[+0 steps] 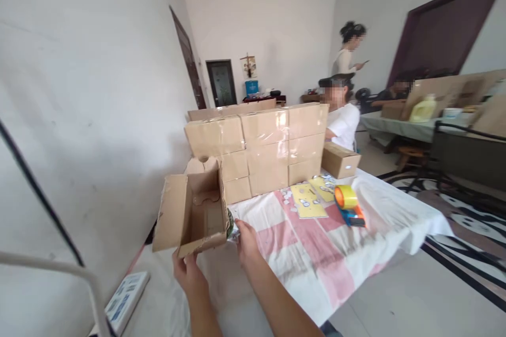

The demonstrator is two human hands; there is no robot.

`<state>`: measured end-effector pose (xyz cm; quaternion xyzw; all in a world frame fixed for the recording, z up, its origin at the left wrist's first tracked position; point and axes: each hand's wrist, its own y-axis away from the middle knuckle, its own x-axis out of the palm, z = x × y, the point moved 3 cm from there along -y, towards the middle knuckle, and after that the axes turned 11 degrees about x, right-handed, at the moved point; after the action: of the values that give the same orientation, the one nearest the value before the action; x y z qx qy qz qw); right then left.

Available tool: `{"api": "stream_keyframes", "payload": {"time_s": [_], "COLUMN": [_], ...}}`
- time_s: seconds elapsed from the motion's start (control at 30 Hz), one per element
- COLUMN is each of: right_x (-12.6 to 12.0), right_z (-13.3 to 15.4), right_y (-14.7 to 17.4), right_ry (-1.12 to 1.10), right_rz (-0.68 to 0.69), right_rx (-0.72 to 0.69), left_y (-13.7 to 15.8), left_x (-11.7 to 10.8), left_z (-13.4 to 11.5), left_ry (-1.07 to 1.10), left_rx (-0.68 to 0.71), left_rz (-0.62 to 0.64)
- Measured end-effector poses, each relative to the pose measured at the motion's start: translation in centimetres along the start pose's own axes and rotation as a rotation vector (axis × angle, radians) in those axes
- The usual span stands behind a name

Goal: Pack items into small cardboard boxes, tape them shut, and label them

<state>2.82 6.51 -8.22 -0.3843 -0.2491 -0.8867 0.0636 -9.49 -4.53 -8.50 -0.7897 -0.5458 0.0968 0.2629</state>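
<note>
An open cardboard box (205, 216) with its flaps spread stands tilted at the left end of the table. My left hand (188, 273) grips the near lower edge of this box, fingers bent around the cardboard. Against the box's right side, my right hand (247, 239) pinches a small shiny packet (232, 227) with a dark green part; its contents cannot be made out. Behind the box rises a wall of stacked, taped cardboard boxes (266, 152).
A tape dispenser (348, 205) with yellow tape and yellow printed sheets (308, 201) lie on the checked tablecloth (288, 253). A closed box (340, 159) is at the far corner. One person (343, 121) sits behind the stack; another (348, 55) stands beyond. A white box (126, 297) lies left.
</note>
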Motion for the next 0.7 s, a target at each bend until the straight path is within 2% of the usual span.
{"api": "stream_keyframes", "payload": {"time_s": [0.13, 0.33, 0.5, 0.6, 0.7], "right_x": [-3.0, -3.2, -3.1, -3.5, -4.0], "right_z": [1.6, 3.3, 4.5, 5.4, 6.2], "right_y": [1.5, 2.3, 3.2, 3.8, 4.3], "right_ry": [-0.133, -0.245, -0.238, -0.208, -0.168], "right_rz": [0.011, 0.132, 0.206, 0.204, 0.178], "right_rx": [0.002, 0.052, 0.133, 0.118, 0.080], "left_y": [2.5, 3.2, 4.0, 4.4, 4.6], "left_x": [2.5, 4.2, 4.7, 5.1, 5.6], "left_z": [0.0, 0.2, -1.1, -3.6, -6.4], "left_ry": [0.112, 0.176, 0.052, -0.083, -0.248], "left_rx": [-0.089, -0.046, 0.079, 0.186, 0.158], "left_rz": [-0.106, -0.143, -0.032, 0.085, 0.203]}}
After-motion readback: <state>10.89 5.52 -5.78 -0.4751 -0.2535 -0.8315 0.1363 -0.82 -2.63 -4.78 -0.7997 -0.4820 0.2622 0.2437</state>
